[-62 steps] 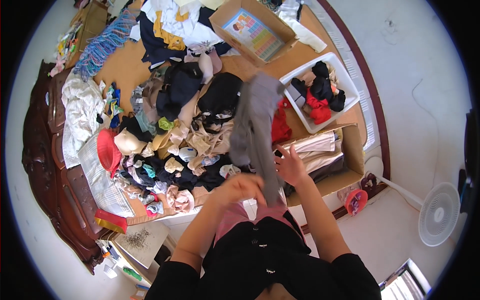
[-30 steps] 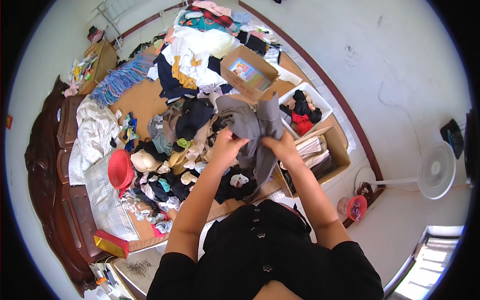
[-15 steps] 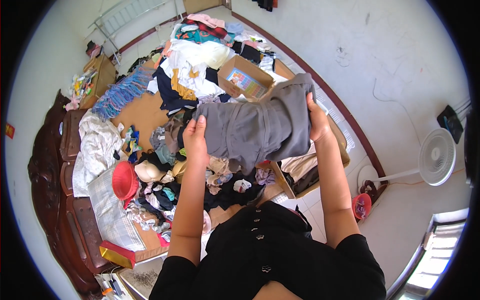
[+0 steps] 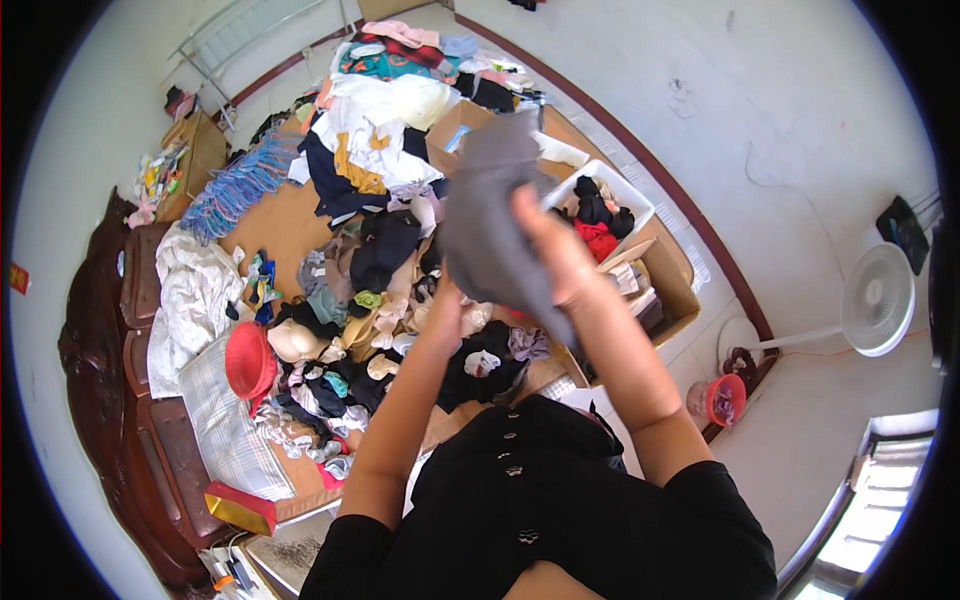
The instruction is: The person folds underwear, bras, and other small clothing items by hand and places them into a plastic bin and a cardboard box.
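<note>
I log right hand [image 4: 555, 255] clamped on grey garment [image 4: 490, 215], left hand [image 4: 445, 310] gripping its lower edge above the clothes pile [image 4: 370, 270].

One grey garment [image 4: 490, 230], two hands, two cardboard boxes, one white bin [image 4: 640, 210], one fan [image 4: 885, 298], two red basins.

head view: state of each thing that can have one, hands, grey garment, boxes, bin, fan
right hand: shut on the grey garment
left hand: under the garment, grip hidden
grey garment: held up, bunched, hanging in folds
cardboard box: open, folded clothes inside
white bin: open, holds dark and red clothes
far cardboard box: open
red basin: tilted among the clothes
standing fan: upright; running or not cannot be told
</note>
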### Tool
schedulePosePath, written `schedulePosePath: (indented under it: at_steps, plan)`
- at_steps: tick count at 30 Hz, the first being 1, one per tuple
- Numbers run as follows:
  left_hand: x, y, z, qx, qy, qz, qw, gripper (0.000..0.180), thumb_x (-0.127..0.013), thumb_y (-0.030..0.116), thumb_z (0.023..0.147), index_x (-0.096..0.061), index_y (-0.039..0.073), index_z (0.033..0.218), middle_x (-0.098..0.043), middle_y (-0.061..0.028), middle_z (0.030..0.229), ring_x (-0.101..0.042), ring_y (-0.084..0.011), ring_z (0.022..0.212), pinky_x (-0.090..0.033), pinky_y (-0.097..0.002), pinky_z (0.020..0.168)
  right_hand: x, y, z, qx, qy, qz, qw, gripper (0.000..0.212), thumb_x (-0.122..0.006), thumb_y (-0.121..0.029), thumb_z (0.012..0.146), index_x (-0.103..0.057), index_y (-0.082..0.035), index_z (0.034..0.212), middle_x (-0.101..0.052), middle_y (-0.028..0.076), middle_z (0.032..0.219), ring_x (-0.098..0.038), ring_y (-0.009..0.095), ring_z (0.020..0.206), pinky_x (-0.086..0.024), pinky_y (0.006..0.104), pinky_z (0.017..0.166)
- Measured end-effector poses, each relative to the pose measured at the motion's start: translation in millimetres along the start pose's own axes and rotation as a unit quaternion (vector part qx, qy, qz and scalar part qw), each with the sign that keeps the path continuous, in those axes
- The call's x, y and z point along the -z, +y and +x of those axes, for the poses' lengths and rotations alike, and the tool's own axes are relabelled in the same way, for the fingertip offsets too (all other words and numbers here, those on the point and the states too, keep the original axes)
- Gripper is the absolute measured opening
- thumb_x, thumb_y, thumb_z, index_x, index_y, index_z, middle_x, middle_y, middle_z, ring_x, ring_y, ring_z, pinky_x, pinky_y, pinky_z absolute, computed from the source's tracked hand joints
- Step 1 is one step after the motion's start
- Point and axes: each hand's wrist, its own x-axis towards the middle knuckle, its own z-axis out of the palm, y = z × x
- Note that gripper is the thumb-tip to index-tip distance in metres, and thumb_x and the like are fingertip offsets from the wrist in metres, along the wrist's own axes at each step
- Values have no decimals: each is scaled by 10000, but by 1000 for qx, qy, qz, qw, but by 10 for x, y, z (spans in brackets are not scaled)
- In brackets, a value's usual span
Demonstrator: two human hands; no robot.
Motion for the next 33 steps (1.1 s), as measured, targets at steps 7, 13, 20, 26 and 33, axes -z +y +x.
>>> schedulePosePath:
  at_steps: [7,13,20,26,33]
  plan:
    - [-74,-217,32,104,-144,-255,950,532,-522,381,895,-375,83,1310,-520,-33,1159,-493,-117,1011,-426,-317,805,-266,865,-289,186,-323,-587,719,615,-608,-324,842,-396,14,1311,-467,195,1279,-473,322,1146,-365,363,989]
    - [134,1,-8,96,-154,-269,946,528,-520,382,897,-382,78,1306,-521,-40,1167,-496,-132,1020,-426,-325,818,527,727,-526,98,-184,-423,882,261,-620,-174,857,-621,8,1043,-648,94,951,-609,175,891,-479,298,786]
    - [162,11,-39,116,-169,-276,939,523,-517,383,899,-391,72,1301,-522,-48,1176,-500,-149,1031,-425,-334,833,1545,708,-365,-41,131,-139,981,706,-573,-536,828,-399,-71,1331,-522,102,1230,-466,234,1149,-378,394,949]
    - [51,-58,-18,127,-179,-279,935,520,-514,383,901,-398,66,1296,-523,-55,1183,-503,-164,1040,-424,-342,846,1205,518,-250,-41,112,113,986,712,-658,-479,775,-413,-86,1317,-461,104,1324,-403,283,1226,-288,479,1028]
    - [15,-26,18,128,-190,-285,931,516,-511,384,903,-406,60,1291,-524,-63,1192,-507,-181,1051,-423,-352,861,1634,235,-228,234,192,-12,953,246,-587,-294,891,-633,-60,949,-652,25,893,-590,108,774,-470,256,752]
